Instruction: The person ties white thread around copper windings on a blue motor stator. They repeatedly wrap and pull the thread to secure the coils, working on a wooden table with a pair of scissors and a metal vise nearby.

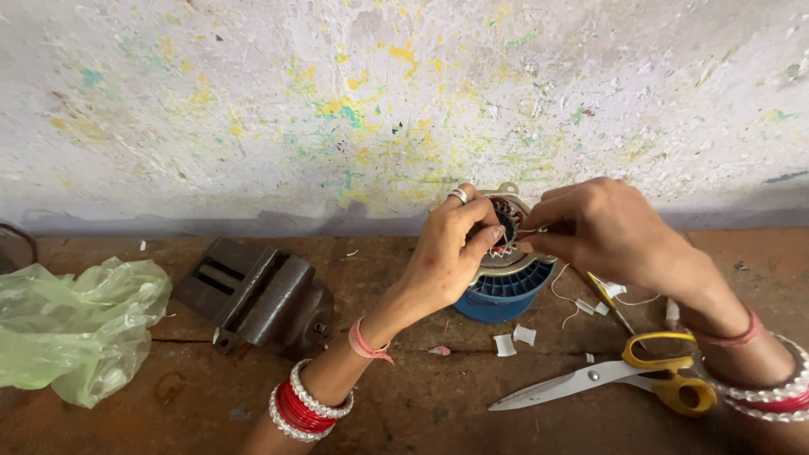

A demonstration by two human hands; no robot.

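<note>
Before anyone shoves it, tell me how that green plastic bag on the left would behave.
The green plastic bag looks thin and crumpled, so it would likely be floppy and light, sliding or crumpling on the wooden bench rather than rolling. Its contents can't be seen.

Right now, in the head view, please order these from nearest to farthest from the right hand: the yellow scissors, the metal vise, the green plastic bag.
1. Yellow scissors: just below the right hand, at the right.
2. Metal vise: left of centre on the bench.
3. Green plastic bag: far left edge.
</note>
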